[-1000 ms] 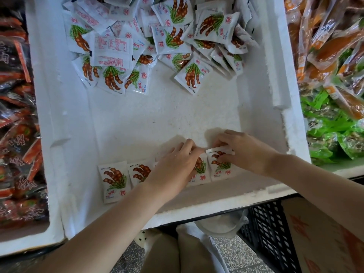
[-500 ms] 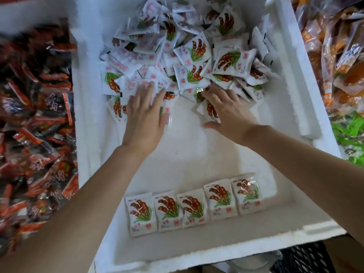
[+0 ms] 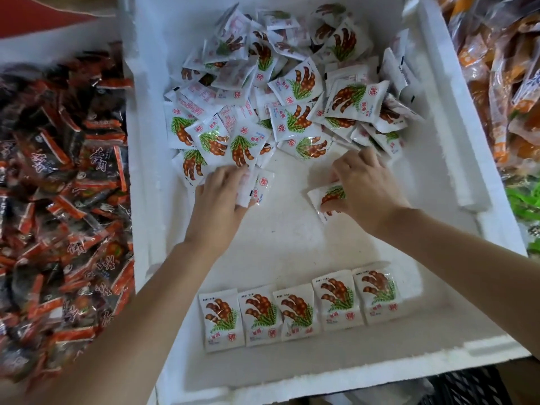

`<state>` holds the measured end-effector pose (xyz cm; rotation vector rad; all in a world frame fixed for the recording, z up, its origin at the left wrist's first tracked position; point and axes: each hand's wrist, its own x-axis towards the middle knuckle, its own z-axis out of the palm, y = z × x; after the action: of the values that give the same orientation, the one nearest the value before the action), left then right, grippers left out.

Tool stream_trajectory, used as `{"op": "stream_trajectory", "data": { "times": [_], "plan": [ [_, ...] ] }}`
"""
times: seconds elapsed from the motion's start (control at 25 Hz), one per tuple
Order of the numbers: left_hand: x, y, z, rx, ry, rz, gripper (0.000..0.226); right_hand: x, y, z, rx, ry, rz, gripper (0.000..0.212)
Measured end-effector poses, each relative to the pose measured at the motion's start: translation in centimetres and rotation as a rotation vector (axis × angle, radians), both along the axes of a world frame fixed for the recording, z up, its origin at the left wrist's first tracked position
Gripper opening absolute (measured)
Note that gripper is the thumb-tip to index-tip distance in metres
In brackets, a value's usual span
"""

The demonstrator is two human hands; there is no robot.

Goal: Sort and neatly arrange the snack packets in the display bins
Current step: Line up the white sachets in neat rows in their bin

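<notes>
While we pick from the heap, right hand (image 3: 365, 191): fingers curled, pinching one packet (image 3: 325, 197) at the 6 o'clock edge of the heap, just clear of it.
Left hand (image 3: 219, 200): at 9 o'clock from the right hand, fingers bent down over a second packet (image 3: 261, 188) that touches the heap's near edge; we grip it, though the thumb is hidden from us.
Step in hand: we judge this the pick, both hands drawing fresh packets for the next row.
Right packet's axis: printed face up, tilted, one corner poking out toward 9 o'clock; the hand covers too much to call its long axis.
Second packet's axis: long axis close to 12–6, red seal at the 12 o'clock end.
Heap (image 3: 292, 112): loose jumble at 12 o'clock in the foam bin (image 3: 455, 127), faces and backs mixed, pointing every way.
Finished row (image 3: 298, 311): five packets edge to edge at 6 o'clock, long axes 12–6, seals at the 6 o'clock end, the line running 9 to 3.
Next move: we reckon the second packet needs a half turn so its seal matches, then both go flat on the bare floor just 12 o'clock of the row.
Neighbours: dark red packets (image 3: 58, 185) at 9 o'clock, orange packets (image 3: 511, 83) at 2 o'clock.
</notes>
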<state>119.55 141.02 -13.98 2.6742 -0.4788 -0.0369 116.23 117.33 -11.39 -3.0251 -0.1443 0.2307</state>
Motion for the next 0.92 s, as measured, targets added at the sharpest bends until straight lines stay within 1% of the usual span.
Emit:
{"op": "stream_trajectory", "data": {
  "times": [0.04, 0.12, 0.2, 0.28, 0.32, 0.4, 0.48, 0.56, 0.64, 0.72, 0.84, 0.92],
  "plan": [
    [-1.0, 0.3, -0.2, -0.033, -0.021, -0.014, 0.053, -0.3, -0.2, 0.1, 0.004, -0.016, -0.01, 0.055],
    [-2.3, 0.3, 0.4, -0.164, 0.002, 0.021, 0.041, -1.2, -0.6, 0.6, 0.078, -0.014, -0.049, 0.048],
    [-3.2, -0.2, 1.6, -0.303, 0.024, 0.092, 0.032, -2.4, -1.4, 1.4, 0.195, -0.009, -0.123, 0.043],
    [-4.3, -1.4, 2.9, -0.399, 0.018, 0.149, 0.021, -3.9, -2.8, 2.6, 0.324, -0.008, -0.22, 0.034],
    [-5.1, -2.3, 3.5, -0.451, 0.051, 0.165, 0.018, -4.7, -3.5, 3.2, 0.379, 0.001, -0.259, 0.029],
    [-7.1, -4.4, 4.4, -0.533, 0.193, 0.167, 0.018, -6.4, -4.8, 4.1, 0.421, 0.067, -0.287, 0.023],
    [-9.1, -6.4, 4.7, -0.585, 0.347, 0.145, 0.018, -8.1, -5.7, 4.3, 0.386, 0.189, -0.255, 0.017],
    [-10.4, -7.7, 4.6, -0.617, 0.413, 0.125, 0.015, -9.2, -6.4, 4.0, 0.338, 0.284, -0.216, 0.014],
    [-11.2, -8.6, 4.5, -0.651, 0.452, 0.129, 0.012, -9.6, -6.8, 3.7, 0.26, 0.328, -0.198, 0.007],
    [-11.7, -9.2, 4.5, -0.666, 0.495, 0.139, 0.01, -9.8, -6.8, 3.3, 0.163, 0.37, -0.175, 0.012],
    [-12.5, -9.5, 4.2, -0.654, 0.551, 0.169, 0.009, -10.3, -5.8, 2.3, 0.103, 0.462, -0.122, 0.016],
    [-12.9, -9.6, 4.1, -0.659, 0.6, 0.198, 0.008, -10.7, -5.3, 1.8, 0.04, 0.48, -0.084, 0.019]
  ]
}}
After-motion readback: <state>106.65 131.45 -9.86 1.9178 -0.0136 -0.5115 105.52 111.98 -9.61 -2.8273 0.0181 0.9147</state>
